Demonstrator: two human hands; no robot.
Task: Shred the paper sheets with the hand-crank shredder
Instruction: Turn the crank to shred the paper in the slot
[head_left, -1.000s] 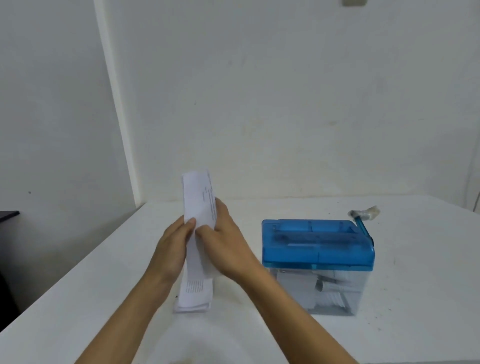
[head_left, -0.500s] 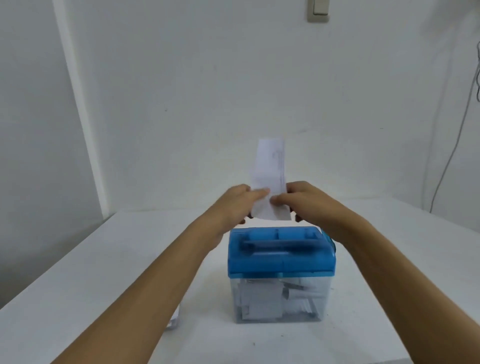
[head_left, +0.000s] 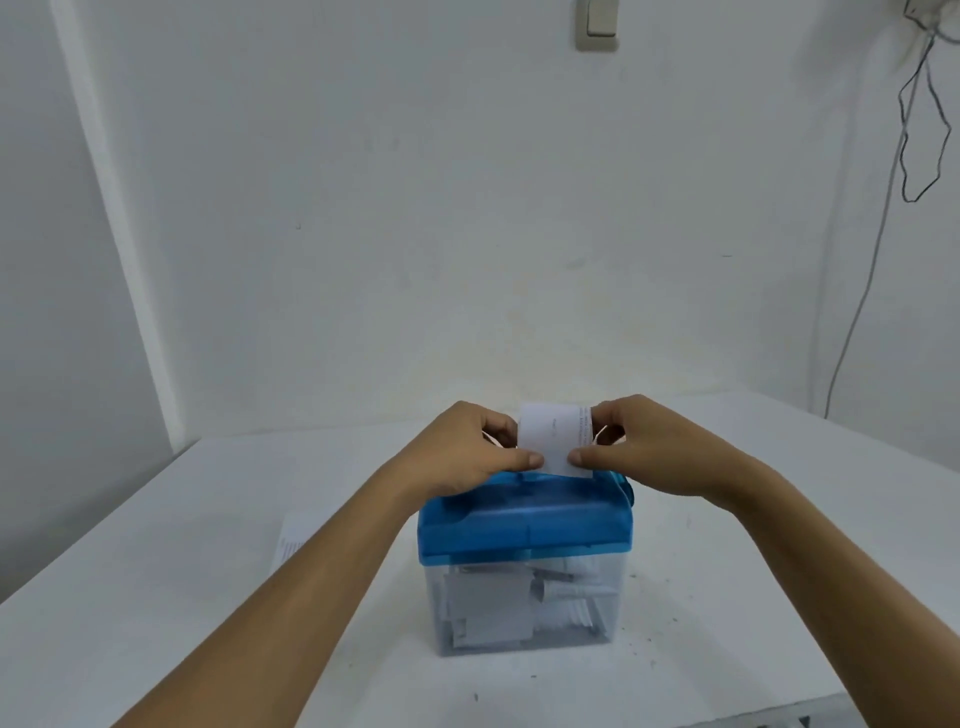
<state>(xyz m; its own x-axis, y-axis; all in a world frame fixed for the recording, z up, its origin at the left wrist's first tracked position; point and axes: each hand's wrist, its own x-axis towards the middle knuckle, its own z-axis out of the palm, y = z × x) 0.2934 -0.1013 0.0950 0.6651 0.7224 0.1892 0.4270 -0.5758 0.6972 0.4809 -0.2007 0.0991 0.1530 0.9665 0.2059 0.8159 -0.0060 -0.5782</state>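
Note:
The hand-crank shredder has a blue lid and a clear bin holding white paper pieces, and it stands on the white table in front of me. A folded white paper sheet stands upright over the back of the lid. My left hand pinches its left edge between thumb and fingers. My right hand pinches its right edge the same way. The sheet's lower edge meets the lid top. Behind my right hand, the crank is mostly hidden.
More white paper sheets lie on the table left of the shredder, partly behind my left forearm. A white wall rises behind the table. A cable hangs down the wall at the right.
Both hands have carried the sheet from the stack on the left over to the shredder, then lowered it until its bottom edge reaches the lid top.

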